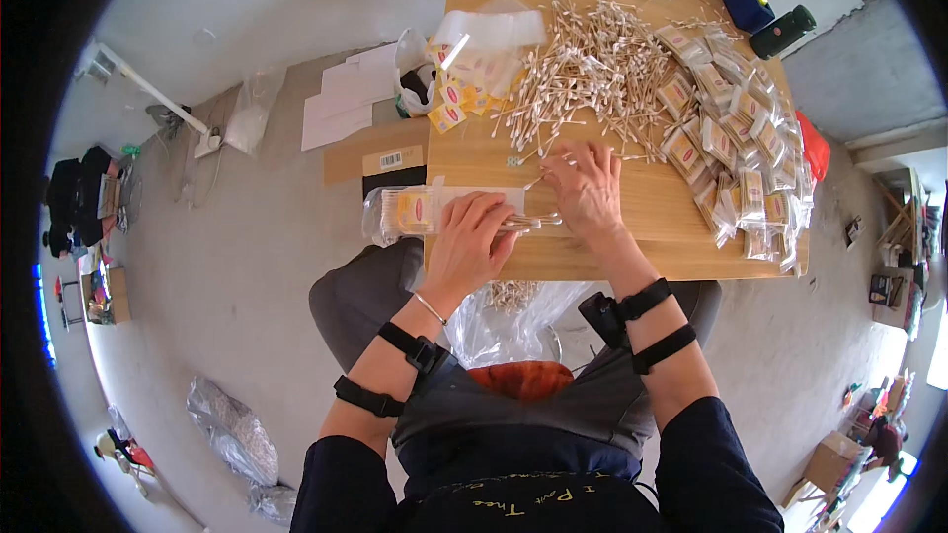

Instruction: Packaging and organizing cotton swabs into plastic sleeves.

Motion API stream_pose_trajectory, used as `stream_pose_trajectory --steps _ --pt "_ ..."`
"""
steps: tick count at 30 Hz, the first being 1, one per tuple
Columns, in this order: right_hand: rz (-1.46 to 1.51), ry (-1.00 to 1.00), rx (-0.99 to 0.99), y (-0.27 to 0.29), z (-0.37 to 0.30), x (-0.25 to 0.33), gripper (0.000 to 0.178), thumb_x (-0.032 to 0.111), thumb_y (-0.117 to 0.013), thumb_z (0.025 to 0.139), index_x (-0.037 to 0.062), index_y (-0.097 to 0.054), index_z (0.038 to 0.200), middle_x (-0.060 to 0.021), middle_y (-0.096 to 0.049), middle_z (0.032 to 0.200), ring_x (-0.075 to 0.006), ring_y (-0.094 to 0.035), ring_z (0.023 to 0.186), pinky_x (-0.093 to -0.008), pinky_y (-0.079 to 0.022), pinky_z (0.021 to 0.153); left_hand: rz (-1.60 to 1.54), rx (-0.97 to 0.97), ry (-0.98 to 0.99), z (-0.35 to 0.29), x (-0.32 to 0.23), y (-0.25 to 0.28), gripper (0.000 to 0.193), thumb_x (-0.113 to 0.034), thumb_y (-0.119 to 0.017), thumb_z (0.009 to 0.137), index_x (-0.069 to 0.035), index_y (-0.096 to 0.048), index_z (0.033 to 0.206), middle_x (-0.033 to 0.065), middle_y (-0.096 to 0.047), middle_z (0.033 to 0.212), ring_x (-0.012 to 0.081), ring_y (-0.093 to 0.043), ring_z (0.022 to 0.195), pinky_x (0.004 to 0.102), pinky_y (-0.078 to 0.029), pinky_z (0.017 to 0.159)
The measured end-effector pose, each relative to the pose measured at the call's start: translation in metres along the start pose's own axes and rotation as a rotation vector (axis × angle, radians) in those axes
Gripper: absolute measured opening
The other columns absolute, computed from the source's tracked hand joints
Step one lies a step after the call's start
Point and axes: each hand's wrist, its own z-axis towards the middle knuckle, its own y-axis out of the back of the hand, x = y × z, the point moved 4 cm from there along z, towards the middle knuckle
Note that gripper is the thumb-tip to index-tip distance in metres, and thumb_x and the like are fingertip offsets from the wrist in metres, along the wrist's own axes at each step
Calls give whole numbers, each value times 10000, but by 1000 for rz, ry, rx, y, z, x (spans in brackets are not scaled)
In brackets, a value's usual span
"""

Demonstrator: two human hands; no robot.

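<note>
Tabletop [662, 242] of pale wood grain, head view. Big loose pile of cotton swabs [592, 59] across the middle and far part, tips every which way. Right side heaped with filled transparent packets [726, 128]; dark blue pouch [736, 2] and dark green cylinder [783, 32] behind them. Far left of the table: transparent plastic sleeves [494, 32] by yellow label cards [449, 116]. Grey concrete floor [247, 286] around, white sheets [346, 99] lying on it left of the table, crumpled transparent plastic [232, 424] at lower left; cardboard box [834, 459] at the lower right of the room.

Both forearms come up from the lower edge, black straps [390, 370] on each. Left hand [474, 237] sits near the front left of the table, palm down, fingers bent over a small bunch of swabs [533, 222] — heads poking out to the right. Just left of it, a swab-filled packet [400, 209] with a yellow label, partly past the table edge. Right hand [590, 188] is between bunch and pile, fingers curled, narrow — a swab tip shows by its fingertips; cannot tell if gripped.
</note>
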Motion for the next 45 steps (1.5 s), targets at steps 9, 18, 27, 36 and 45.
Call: stream_pose_trajectory --steps 9,18,27,36,45 --pt "45 -130 158 -13 -11 21 127 158 -712 782 142 -674 903 -27 -570 1012 -275 -487 1033 -429 -381 851 -92 -75 59 0 2 0 485 -198 -753 762 -62 -571 1191 103 -554 1220 319 -507 1144 423 -427 984" --pt "204 -332 34 6 -28 11 383 17 -617 749 129 -637 1114 -53 -594 1107 -313 -490 1072 -443 -373 899 -60 -32 33 -1 5 1 558 -201 -735 787 -46 -535 1285 114 -532 1332 311 -474 1253 415 -396 1049" --pt "-4 -200 96 3 -7 -16 199 41 -653 777 104 -679 964 -25 -620 996 -293 -521 992 -429 -408 871 -49 -5 10 0 3 -2 505 -185 -722 802 -46 -558 1259 115 -567 1288 304 -486 1244 411 -397 1055" --pt "234 -229 182 -8 -22 36 281 60 -615 769 100 -645 1046 -80 -605 1085 -310 -533 1046 -442 -412 897 -162 -20 117 -2 8 -1 674 -206 -717 806 -15 -410 1374 173 -508 1334 350 -484 1229 412 -410 1037" --pt "-57 10 449 -16 -46 68 767 475 -487 921 -6 -272 1478 -159 -255 1556 -319 -163 1469 -472 -107 1189 -432 -118 119 -3 17 8 615 59 -452 811 3 -347 1414 210 -461 1389 371 -435 1302 414 -360 1089"
